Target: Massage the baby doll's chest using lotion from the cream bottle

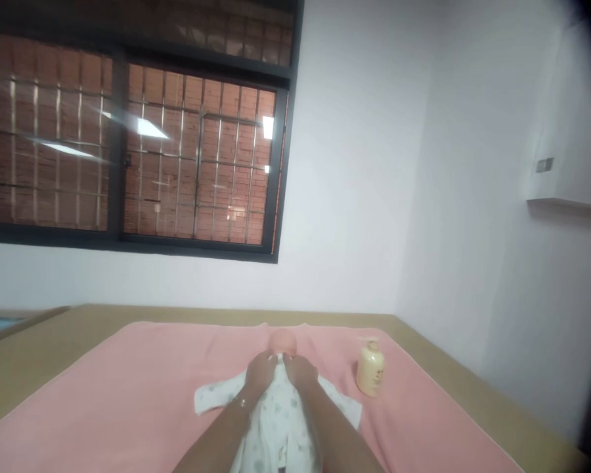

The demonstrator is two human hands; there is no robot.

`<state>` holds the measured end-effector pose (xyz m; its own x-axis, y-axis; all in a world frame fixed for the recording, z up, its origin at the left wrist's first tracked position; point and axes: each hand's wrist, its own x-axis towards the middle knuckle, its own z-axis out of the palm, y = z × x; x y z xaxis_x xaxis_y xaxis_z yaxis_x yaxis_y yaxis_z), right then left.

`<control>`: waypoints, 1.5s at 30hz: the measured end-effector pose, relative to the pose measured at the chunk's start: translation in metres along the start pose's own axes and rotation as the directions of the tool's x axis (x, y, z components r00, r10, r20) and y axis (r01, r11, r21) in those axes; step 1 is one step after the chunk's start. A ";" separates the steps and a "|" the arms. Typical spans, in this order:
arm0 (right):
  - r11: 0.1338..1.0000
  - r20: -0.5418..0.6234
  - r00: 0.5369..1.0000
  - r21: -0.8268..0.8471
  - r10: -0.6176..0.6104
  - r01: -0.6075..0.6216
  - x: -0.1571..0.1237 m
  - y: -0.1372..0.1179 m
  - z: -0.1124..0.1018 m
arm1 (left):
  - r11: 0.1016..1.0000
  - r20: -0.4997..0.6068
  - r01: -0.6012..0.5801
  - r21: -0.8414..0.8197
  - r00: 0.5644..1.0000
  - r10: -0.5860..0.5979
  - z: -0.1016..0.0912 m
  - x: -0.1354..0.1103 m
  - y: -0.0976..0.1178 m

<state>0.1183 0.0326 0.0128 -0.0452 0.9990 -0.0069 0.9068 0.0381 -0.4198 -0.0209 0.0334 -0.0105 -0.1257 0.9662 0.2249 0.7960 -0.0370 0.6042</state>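
Note:
A small white baby garment with a faint print lies spread on a pink blanket, its sleeves stretched out to both sides. Above its collar shows the round, bald head of what looks like a baby doll; the body is hidden under the cloth. My left hand is closed on the left side of the collar, just below the head. On the opposite side my right hand grips the collar too. Both sets of fingertips are partly hidden by blur and cloth.
A cream pump bottle stands on the blanket to the right of the garment's sleeve. The blanket covers a tan padded surface, which meets the white wall at the back. A barred window is at upper left.

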 end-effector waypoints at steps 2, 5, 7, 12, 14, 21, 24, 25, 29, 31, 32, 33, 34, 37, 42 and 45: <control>1.000 -0.029 0.999 -0.002 0.013 -0.014 0.001 -0.002 0.001 | 1.000 0.003 -0.006 -0.006 1.000 0.006 0.001 0.003 -0.003; 1.000 -0.056 0.998 0.003 0.022 -0.022 0.003 -0.002 0.003 | 1.000 0.009 0.004 -0.007 1.000 -0.004 0.003 0.007 -0.006; 1.000 -0.073 0.997 0.003 0.024 -0.024 0.003 -0.002 0.003 | 1.000 0.011 0.003 0.002 1.000 -0.003 0.004 0.009 -0.007; 1.000 -0.097 0.995 -0.005 0.014 -0.014 0.003 0.000 0.005 | 1.000 0.018 0.011 0.006 1.000 -0.011 0.007 0.010 -0.008; 1.000 -0.104 0.995 -0.013 0.014 -0.016 0.004 0.000 0.006 | 1.000 0.017 0.016 -0.017 1.000 -0.015 0.008 0.011 -0.009; 0.999 -0.153 0.988 -0.043 0.009 -0.015 0.013 0.004 0.012 | 0.999 0.013 0.013 -0.051 1.000 -0.013 0.013 0.013 -0.016; 0.999 -0.171 0.985 -0.050 -0.001 -0.008 0.011 0.005 0.010 | 0.999 0.019 0.019 -0.045 1.000 -0.018 0.012 0.013 -0.013; 0.999 -0.176 0.984 -0.055 -0.006 -0.004 0.010 0.005 0.009 | 0.999 0.020 0.018 -0.043 1.000 -0.017 0.012 0.012 -0.012; 0.996 -0.170 0.985 -0.089 -0.012 -0.003 0.007 0.006 0.006 | 0.999 0.010 0.030 -0.032 1.000 -0.030 0.010 0.010 -0.007; 0.996 -0.171 0.985 -0.094 -0.013 -0.004 0.008 0.007 0.007 | 0.999 0.007 0.042 -0.034 0.999 -0.042 0.009 0.010 -0.005; 0.996 -0.179 0.984 -0.091 -0.012 -0.005 0.008 0.008 0.007 | 0.998 0.007 0.040 -0.039 0.999 -0.040 0.009 0.010 -0.005; 0.996 -0.194 0.981 -0.088 -0.013 -0.005 0.008 0.008 0.008 | 0.999 0.004 0.032 -0.042 0.999 -0.032 0.009 0.010 -0.005; 0.996 -0.209 0.978 -0.086 -0.013 -0.005 0.008 0.009 0.009 | 0.999 0.001 0.023 -0.044 1.000 -0.023 0.009 0.010 -0.006; 0.996 -0.231 0.973 -0.092 -0.024 0.002 0.008 0.009 0.010 | 0.999 -0.002 0.010 -0.037 1.000 -0.010 0.009 0.011 -0.007; 0.998 -0.237 0.972 -0.058 -0.006 -0.008 0.011 0.007 0.010 | 0.998 0.002 0.024 -0.061 1.000 -0.024 0.009 0.015 -0.011; 0.999 -0.218 0.976 -0.039 0.023 -0.033 0.013 0.006 0.008 | 0.996 0.007 0.046 -0.072 0.999 -0.045 0.009 0.017 -0.012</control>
<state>0.1202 0.0455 0.0029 0.0684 0.9811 0.1810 0.9233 0.0065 -0.3841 -0.0274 0.0528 -0.0203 -0.1572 0.9688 0.1916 0.7447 -0.0112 0.6673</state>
